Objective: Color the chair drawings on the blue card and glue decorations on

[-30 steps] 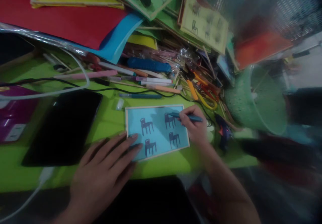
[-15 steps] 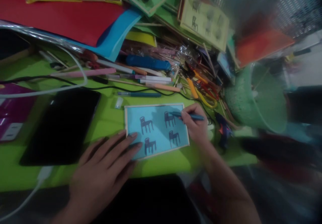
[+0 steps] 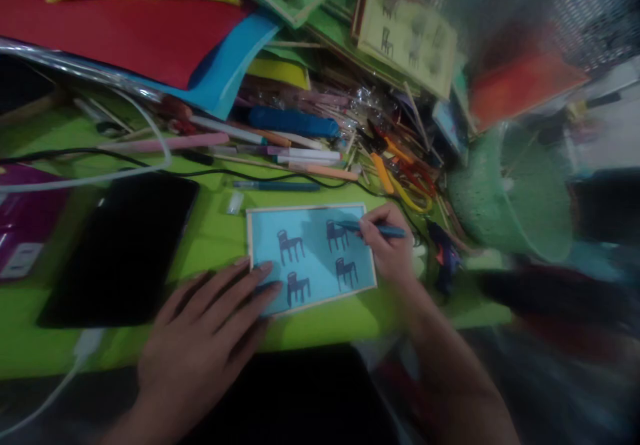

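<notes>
A light-blue card [image 3: 315, 265] with a pale border lies on the green table, bearing several dark chair drawings. My right hand [image 3: 387, 241] is closed round a dark pen [image 3: 387, 231], its tip at the upper right chair drawing [image 3: 337, 235]. Flat over the card's lower left corner lies my left hand [image 3: 210, 331], fingers stretched out and slightly apart. Behind the card rests a teal pen [image 3: 280, 186], with a small clear cap-like piece [image 3: 235, 203] near its left end.
A black tablet [image 3: 125, 251] with a white cable lies at left, beside a purple object [image 3: 30, 231]. Markers, sticks and orange-handled pliers [image 3: 383, 173] clutter the back. At right stand a green basket [image 3: 510, 198] and a dark glue gun [image 3: 443, 255]. Coloured sheets [image 3: 125, 38] fill the back left.
Almost nothing differs. The view has shifted very slightly; the pen tip stays at the upper right chair drawing and my left hand keeps its place on the card.
</notes>
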Tool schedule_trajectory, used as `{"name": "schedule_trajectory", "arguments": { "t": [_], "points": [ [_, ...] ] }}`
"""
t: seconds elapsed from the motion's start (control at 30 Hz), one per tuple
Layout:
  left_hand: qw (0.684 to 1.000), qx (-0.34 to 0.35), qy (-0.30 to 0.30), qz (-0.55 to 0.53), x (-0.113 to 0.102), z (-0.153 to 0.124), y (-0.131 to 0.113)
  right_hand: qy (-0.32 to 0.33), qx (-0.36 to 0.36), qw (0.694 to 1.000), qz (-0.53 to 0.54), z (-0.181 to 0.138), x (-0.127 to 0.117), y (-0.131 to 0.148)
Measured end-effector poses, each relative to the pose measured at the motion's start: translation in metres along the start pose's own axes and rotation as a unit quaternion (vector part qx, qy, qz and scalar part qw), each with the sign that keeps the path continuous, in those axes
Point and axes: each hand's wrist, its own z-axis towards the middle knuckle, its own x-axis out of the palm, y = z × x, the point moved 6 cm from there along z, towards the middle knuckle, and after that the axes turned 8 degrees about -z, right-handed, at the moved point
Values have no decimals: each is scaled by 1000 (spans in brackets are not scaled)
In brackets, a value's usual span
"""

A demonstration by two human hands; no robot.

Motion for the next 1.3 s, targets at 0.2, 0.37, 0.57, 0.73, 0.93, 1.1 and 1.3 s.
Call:
{"name": "schedule_trajectory", "arguments": {
  "t": [0.2,0.37,0.57,0.73,0.93,1.1,1.3],
  "points": [
    [1000,-3,0,5,2,-2,0,-29,7,995,100,1,-5,-7],
    [1000,-13,4,11,3,-4,2,-45,-39,994,89,5,-10,-4],
    [999,-27,-20,15,6,-6,5,-67,-93,992,-50,5,-20,-2],
    [998,-51,-32,11,7,-7,7,-19,-103,980,-172,2,-17,2],
    [995,-78,-64,-9,7,-8,7,10,-131,943,-305,-1,-10,9],
    [993,-105,-57,-7,9,-7,8,13,-156,926,-343,-2,-6,5],
    [984,-174,-38,27,11,0,13,-13,-179,919,-351,2,-2,1]
  ]
}}
